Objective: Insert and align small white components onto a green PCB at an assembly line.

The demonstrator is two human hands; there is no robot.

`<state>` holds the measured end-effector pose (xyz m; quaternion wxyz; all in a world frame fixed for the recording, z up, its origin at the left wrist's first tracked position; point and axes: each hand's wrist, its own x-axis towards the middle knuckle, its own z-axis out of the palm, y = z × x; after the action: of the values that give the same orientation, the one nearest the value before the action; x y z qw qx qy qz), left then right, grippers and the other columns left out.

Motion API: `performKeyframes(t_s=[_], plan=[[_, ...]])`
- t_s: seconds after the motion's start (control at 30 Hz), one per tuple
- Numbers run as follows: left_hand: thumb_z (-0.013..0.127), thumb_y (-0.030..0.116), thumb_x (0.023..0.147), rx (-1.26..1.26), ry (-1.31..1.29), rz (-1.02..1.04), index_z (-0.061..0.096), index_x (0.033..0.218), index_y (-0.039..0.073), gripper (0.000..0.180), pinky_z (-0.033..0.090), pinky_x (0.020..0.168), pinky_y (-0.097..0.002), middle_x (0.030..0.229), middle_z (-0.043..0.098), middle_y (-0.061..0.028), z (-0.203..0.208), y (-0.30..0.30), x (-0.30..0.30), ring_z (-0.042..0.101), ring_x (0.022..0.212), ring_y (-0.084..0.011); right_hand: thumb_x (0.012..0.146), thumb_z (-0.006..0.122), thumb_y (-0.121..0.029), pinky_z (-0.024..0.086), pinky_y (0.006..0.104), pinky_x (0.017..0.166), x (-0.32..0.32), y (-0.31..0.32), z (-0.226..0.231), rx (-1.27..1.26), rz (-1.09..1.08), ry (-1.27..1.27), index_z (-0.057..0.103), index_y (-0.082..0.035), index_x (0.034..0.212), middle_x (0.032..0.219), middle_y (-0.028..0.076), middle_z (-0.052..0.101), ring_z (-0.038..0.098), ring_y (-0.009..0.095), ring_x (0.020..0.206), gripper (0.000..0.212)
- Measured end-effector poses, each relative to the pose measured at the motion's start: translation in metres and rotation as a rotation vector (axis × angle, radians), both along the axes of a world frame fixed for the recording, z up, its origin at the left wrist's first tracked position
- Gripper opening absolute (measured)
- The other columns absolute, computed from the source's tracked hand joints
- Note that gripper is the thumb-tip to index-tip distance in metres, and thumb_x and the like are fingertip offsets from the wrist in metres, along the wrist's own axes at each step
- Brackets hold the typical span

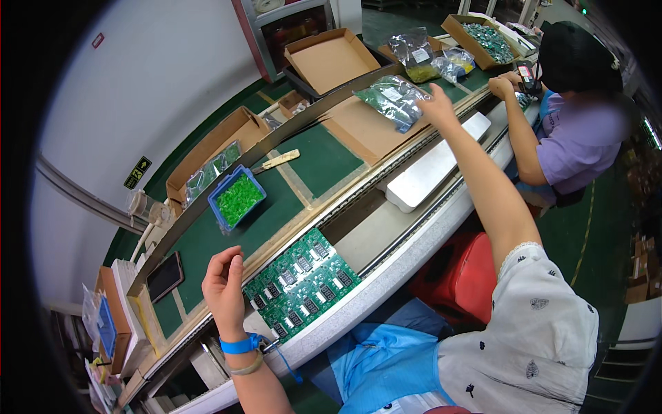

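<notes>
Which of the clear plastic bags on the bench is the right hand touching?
The right hand touches the large bag of green parts lying on the flat cardboard sheet; the other bags lie farther away.

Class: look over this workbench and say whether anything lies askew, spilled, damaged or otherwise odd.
Nothing is spilled or visibly damaged. The green parts sit inside the blue tray, and the circuit board panel lies flat on the bench edge. The right hand touches a clear bag of green parts; the left hand hovers empty.
</notes>
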<state>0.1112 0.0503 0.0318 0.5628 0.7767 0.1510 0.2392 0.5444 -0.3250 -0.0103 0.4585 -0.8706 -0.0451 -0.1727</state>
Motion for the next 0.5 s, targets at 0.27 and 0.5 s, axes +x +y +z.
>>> performKeyframes(t_s=[0.27, 0.5], plan=[[0.065, 0.007, 0.098, 0.004, -0.002, 0.008, 0.070, 0.108, -0.001, 0.014, 0.046, 0.083, -0.0219, 0.101, 0.065, -0.0003, -0.003, 0.000, 0.002, 0.058, 0.094, -0.0081, 0.082, 0.070, -0.027, 0.044, 0.0486, 0.105, -0.047, 0.031, 0.015, -0.187, 0.123, -0.117, 0.056, -0.002, 0.135, 0.127, 0.027, 0.060, 0.055, 0.043, 0.122, 0.061], [0.065, 0.007, 0.097, -0.040, 0.001, 0.048, 0.070, 0.105, -0.001, 0.012, 0.046, 0.081, -0.0223, 0.100, 0.065, -0.0008, -0.004, 0.005, -0.003, 0.058, 0.091, -0.0081, 0.085, 0.067, -0.045, 0.044, 0.0467, 0.105, 0.055, -0.026, 0.010, -0.153, -0.141, -0.067, 0.067, -0.016, 0.128, 0.125, 0.021, 0.067, 0.059, 0.044, 0.120, 0.052]])
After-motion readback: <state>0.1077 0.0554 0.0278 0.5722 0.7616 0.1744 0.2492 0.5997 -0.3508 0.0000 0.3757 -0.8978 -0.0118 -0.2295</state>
